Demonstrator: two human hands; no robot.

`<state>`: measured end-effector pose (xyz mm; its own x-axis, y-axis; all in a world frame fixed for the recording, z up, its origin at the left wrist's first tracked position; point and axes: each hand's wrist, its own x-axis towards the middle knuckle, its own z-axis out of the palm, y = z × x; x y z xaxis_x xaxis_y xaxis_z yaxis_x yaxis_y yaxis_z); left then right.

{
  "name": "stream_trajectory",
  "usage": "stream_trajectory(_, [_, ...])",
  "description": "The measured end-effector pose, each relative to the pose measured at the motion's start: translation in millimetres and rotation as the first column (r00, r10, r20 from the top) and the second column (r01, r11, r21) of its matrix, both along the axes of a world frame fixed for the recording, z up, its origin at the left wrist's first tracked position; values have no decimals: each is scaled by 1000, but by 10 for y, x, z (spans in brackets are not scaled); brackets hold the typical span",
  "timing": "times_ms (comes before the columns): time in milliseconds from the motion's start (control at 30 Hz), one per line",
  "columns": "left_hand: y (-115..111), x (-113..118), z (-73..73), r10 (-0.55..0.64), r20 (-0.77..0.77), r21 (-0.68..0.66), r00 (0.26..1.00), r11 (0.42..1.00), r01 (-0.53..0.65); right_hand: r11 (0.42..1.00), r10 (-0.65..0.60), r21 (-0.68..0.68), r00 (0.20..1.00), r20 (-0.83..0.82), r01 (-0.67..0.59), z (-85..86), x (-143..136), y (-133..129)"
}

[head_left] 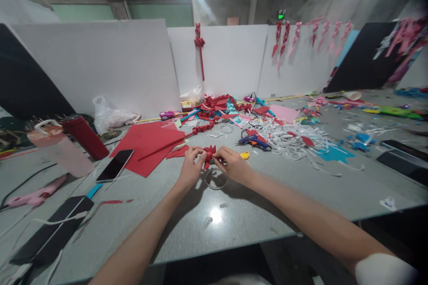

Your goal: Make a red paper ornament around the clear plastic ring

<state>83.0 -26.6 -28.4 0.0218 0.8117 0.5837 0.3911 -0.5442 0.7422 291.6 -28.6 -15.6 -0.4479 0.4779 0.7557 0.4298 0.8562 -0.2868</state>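
Between my two hands is a small red folded-paper flower [209,156] with pointed petals, held just above the table. My left hand [193,163] pinches it from the left side, thumb against the paper. From the right, my right hand [233,163] grips its other edge with thumb and fingertips. A clear round ring or roll [216,178] lies on the table right below the flower. Beside my right hand the yellow end of a tool [245,155] shows, the rest of it hidden by the hand.
Large red paper sheets [150,142] and a phone [115,165] lie to the left, near a pink bottle [62,151] and a red flask [85,137]. A blue glue gun [254,141] and white paper strips [287,140] are at right. A white board [227,62] stands behind.
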Motion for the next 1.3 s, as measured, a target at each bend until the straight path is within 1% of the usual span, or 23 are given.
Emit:
stream_trajectory(200, [48, -24, -54, -20, 13, -51, 1000, 998, 21, 1000, 12, 9, 1000, -9, -12, -4, -7, 6])
stream_trajectory(400, [58, -32, -70, -6, 4, -57, 1000, 998, 6, 1000, 24, 8, 1000, -6, -24, 10, -16, -3])
stream_trajectory(533, [48, -22, -47, -3, 6, -48, 1000, 999, 4, 999, 21, 25, 1000, -10, -21, 16, -16, -10])
stream_trajectory(733, [-8, 2, 31, 0, 11, -33, 1000, 999, 0, 1000, 6, 29, 1000, 0, -6, 2, -17, -10])
stream_trajectory(1000, [-117, 29, 136, 69, -37, 38, 997, 997, -67, 986, -96, 137, 995, 21, 92, 11, -39, -19])
stream_trajectory(1133, [-111, 27, 136, 109, -30, 59, 994, 992, -107, 984, -116, 142, 993, 27, 111, -12, -40, -5])
stream_trajectory(1300, [-62, 11, 79, 66, -10, 5, 998, 998, -66, 979, -114, 175, 992, 48, 104, -11, -31, 5])
